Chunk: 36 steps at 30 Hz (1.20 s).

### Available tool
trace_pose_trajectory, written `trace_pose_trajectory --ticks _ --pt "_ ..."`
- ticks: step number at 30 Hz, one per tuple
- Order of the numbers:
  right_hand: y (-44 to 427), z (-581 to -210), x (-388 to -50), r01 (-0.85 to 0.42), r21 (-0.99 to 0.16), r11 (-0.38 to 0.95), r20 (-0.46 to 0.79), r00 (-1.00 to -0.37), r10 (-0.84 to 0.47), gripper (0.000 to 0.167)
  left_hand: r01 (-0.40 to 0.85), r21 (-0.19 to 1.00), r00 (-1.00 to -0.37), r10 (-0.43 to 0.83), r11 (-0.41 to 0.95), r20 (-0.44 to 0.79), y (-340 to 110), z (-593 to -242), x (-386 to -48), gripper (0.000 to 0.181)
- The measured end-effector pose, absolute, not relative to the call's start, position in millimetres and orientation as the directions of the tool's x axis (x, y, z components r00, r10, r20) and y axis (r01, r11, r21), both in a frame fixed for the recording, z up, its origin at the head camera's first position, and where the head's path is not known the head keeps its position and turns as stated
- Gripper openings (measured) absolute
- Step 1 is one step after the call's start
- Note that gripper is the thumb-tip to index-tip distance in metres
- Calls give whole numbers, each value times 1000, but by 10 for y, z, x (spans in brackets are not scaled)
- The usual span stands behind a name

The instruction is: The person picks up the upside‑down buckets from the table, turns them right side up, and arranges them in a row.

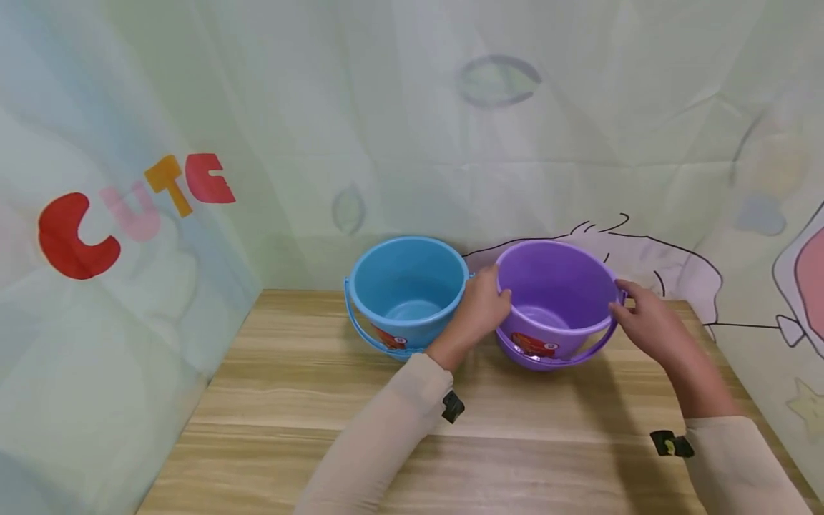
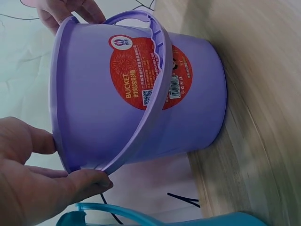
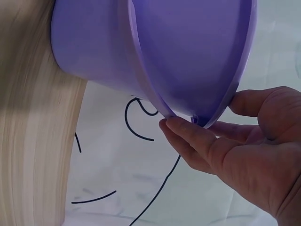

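Note:
A purple bucket point(image 1: 547, 286) with its mouth tilted toward me is held by both hands at the back right of the wooden table. My left hand point(image 1: 479, 304) grips its left rim, close to where the handle joins. On the opposite side, my right hand point(image 1: 650, 322) pinches the rim at the other handle joint, with thumb and fingers on it in the right wrist view. The purple handle point(image 2: 153, 101) hangs down across the red label point(image 2: 136, 70). Whether the base touches the table, I cannot tell. A blue bucket point(image 1: 412, 275) stands just left, partly behind my left hand.
The wood-grain table point(image 1: 277, 400) ends at a printed cloth backdrop point(image 1: 412, 143) behind both buckets. The blue bucket's handle point(image 1: 357, 322) hangs down at its front. Cloth with coloured letters point(image 1: 206, 179) borders the left side.

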State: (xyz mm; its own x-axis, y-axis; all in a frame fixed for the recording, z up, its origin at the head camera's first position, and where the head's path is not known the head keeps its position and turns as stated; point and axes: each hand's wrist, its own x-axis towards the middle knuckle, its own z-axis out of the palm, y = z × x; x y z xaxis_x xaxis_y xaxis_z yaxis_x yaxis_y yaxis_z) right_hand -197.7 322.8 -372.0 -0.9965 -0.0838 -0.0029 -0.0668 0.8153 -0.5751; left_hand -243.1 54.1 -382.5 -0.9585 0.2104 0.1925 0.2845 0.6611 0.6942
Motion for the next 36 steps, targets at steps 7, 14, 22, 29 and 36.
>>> trace_pose_trajectory --ticks 7,14,22,29,36 --pt "3210 -3723 -2008 -78 -583 809 8 -996 -91 61 269 686 -963 205 676 176 540 -3815 -2463 51" --pt "3185 -3714 -2019 -76 -584 808 7 -996 -88 61 250 659 -968 194 710 158 530 -3791 -2460 51" --pt "3191 -3719 -2014 -94 -576 812 37 -995 -89 60 237 649 -971 175 723 161 553 -3784 -2470 51" --pt "3212 -3757 -1991 -71 -596 800 27 -997 -69 62 269 624 -963 195 733 186 534 -3779 -2471 48" --pt "3158 -3721 -1960 -107 -617 779 110 -993 -49 61 331 624 -943 227 708 242 453 -3665 -2446 46"
